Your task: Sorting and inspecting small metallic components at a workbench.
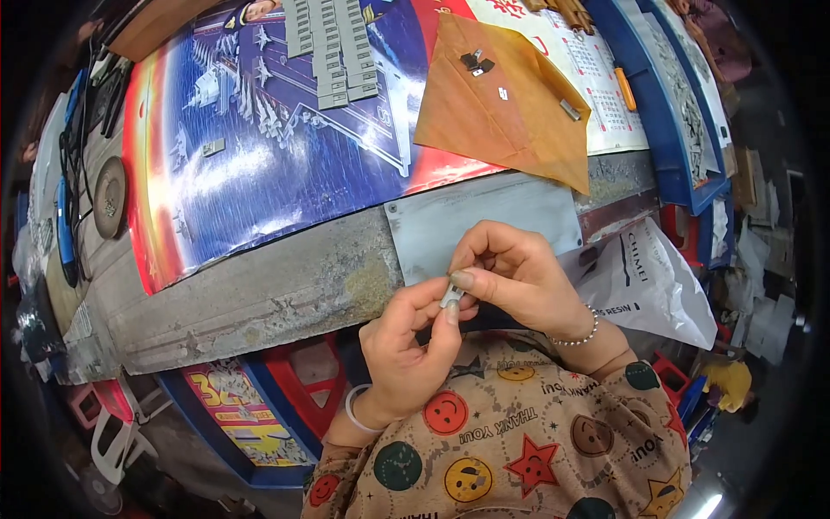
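Between the fingers point(442, 344) of both hands: a small grey part point(450, 297), held just above the lap side of the desk point(259, 307).
Left hand point(402, 346): thumb and forefinger grasping the lower end of the part; a pale bangle point(358, 410) circles the wrist.
Right hand point(523, 281): thumb and forefinger pinched at the part's upper end; whether they also grip a tinier piece is hidden. A beaded bracelet point(581, 334) circles this wrist.
Just beyond the fingers: a pale flat plate point(484, 221) on the desk edge.
Farther beyond, slightly right: an amber sheet point(510, 112) with a few small black pieces point(474, 62) and a short grey metal piece point(570, 109) on it.
Farther beyond, left: a glossy poster point(285, 208) bearing rows of joined grey blocks point(333, 52) and one lone grey block point(213, 148).
Well left of the fingers: a round metal dish point(110, 197), near a blue-handled tool point(64, 229).
Right of the fingers: a white printed plastic bag point(661, 298); beyond it, a blue tray point(692, 197) of small parts and an orange handle point(625, 89).
Below the fingers, left: a red stool point(322, 391) beside a blue bin point(275, 477).
Nearest the body: a brown patterned garment point(510, 415).
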Action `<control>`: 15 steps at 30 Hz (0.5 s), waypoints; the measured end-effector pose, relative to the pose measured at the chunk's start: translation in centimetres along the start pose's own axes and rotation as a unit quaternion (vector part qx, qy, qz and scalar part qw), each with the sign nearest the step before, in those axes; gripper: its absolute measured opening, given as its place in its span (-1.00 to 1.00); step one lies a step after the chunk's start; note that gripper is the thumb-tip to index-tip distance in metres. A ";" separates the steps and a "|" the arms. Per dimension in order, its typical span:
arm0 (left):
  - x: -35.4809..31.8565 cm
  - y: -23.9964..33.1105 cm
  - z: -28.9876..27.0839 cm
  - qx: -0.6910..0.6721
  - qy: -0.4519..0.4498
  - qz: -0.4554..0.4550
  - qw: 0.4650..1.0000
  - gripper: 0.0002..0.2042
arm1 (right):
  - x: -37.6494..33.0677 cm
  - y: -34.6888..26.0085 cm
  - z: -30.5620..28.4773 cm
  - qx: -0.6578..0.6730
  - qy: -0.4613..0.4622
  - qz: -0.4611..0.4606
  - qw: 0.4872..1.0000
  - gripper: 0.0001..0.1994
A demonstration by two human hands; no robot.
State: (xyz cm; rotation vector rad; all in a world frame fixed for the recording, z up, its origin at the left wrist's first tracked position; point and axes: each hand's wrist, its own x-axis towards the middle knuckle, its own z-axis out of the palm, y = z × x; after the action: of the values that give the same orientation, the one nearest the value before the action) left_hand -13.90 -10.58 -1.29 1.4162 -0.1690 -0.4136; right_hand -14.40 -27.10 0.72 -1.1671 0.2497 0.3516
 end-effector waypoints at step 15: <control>0.5 1.7 -1.3 -0.146 -0.040 -0.143 0.978 -0.82 | -0.2 -0.8 -0.3 -0.008 -0.005 0.026 1.000 -0.84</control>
State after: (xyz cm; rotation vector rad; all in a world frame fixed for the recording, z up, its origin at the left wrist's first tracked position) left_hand -12.67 -9.45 0.10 1.1356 0.0321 -0.7056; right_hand -14.27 -27.65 1.39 -1.1755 0.2698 0.4050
